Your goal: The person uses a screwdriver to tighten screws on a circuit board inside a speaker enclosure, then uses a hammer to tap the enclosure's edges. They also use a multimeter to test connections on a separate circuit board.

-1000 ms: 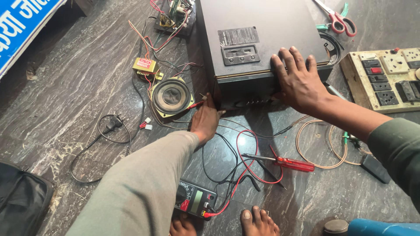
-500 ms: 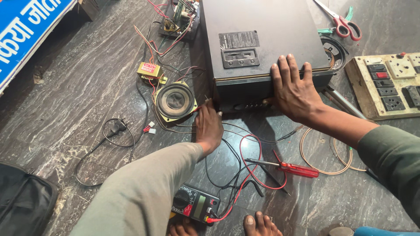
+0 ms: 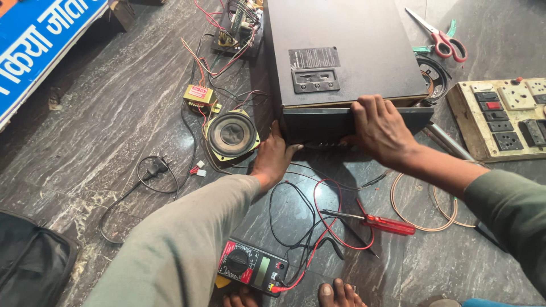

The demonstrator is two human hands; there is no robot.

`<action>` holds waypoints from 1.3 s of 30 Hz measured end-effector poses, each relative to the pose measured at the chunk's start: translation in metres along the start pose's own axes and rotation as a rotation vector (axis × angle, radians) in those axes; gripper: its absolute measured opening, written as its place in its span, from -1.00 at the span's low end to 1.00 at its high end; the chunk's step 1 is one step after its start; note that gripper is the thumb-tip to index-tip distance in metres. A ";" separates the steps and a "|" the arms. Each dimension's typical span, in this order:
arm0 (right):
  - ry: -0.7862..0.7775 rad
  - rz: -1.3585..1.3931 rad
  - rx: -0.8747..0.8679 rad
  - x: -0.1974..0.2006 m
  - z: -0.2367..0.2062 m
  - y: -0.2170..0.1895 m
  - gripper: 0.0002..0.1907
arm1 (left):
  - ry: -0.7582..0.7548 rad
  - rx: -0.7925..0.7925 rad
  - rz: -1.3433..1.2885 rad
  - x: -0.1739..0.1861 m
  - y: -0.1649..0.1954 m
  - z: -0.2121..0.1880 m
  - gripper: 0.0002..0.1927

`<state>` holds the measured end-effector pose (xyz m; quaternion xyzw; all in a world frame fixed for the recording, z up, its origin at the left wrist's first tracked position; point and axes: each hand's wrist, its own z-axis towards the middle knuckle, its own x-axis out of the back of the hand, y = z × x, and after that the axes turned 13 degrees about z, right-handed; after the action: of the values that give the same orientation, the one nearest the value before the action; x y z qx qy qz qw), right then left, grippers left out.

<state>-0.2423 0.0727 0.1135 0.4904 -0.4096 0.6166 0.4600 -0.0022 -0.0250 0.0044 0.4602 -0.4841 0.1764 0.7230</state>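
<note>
left hand (image 3: 274,158) grips black box (image 3: 341,62) lower corner (7 o'clock) | right hand (image 3: 378,128) clasps front edge | speaker (image 3: 230,135) just beside, 9 o'clock | screwdriver (image 3: 381,223) 6 o'clock

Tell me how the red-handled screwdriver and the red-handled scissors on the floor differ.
The screwdriver lies near the person, below the right hand; the scissors lie far off, beside the black box's far corner. The screwdriver is one straight shaft with a single handle; the scissors have two crossed blades and loop handles. Red and black wires run around the screwdriver; the scissors lie clear of them. Both have red handles and lie flat, unheld.
</note>
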 end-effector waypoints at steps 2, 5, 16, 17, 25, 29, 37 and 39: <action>0.065 -0.083 0.057 -0.002 -0.002 -0.001 -0.26 | -0.072 0.073 -0.003 0.003 0.002 -0.001 -0.01; 0.053 -0.123 0.099 -0.002 -0.005 0.000 -0.33 | -0.111 0.125 0.010 0.004 0.008 -0.003 -0.08; -0.044 -0.346 0.057 0.002 -0.007 -0.003 -0.39 | 0.043 0.027 0.049 -0.026 -0.001 -0.007 -0.07; -0.085 -0.447 0.048 0.004 -0.006 -0.004 -0.41 | 0.074 0.012 0.070 -0.028 -0.002 -0.006 -0.06; -0.133 -0.052 -0.169 0.013 0.011 0.003 0.14 | -0.049 0.134 0.001 -0.012 0.003 -0.006 -0.11; -0.246 0.076 -0.193 0.015 0.002 0.030 0.30 | -0.109 0.185 -0.038 0.001 0.005 -0.007 -0.15; 0.027 0.450 -0.533 0.013 -0.043 0.076 0.50 | 0.084 -0.064 -0.070 -0.003 -0.021 0.008 0.33; 0.042 0.556 -0.595 0.010 -0.046 0.074 0.46 | 0.067 -0.166 -0.109 -0.001 -0.025 0.017 0.47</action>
<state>-0.3252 0.1007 0.1108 0.1938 -0.6777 0.5817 0.4059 0.0060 -0.0519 -0.0067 0.4181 -0.4469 0.1115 0.7829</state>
